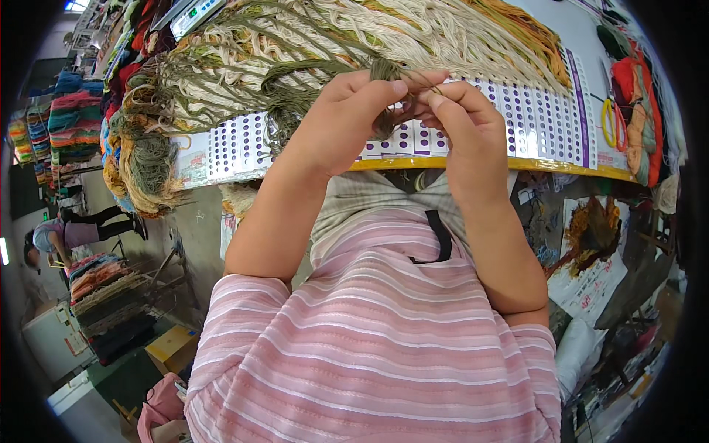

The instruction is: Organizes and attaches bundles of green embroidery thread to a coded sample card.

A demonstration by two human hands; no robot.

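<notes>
My left hand [353, 111] and my right hand [458, 118] are raised together over the table edge, fingers pinched on a small bundle of olive-green yarn [384, 70]. Thin green strands run from the bundle between both hands. Behind them lie long skeins of cream and green yarn [310, 37] spread over the table. Under the hands lie white sample cards with rows of purple dots [532, 111].
The table has a yellow front edge [480, 164]. Yellow-handled scissors [610, 122] and red and orange yarn [635, 81] lie at the right. Tangled yarn heaps [144, 162] hang at the left. A person [66, 235] bends over folded fabrics [100, 277] far left.
</notes>
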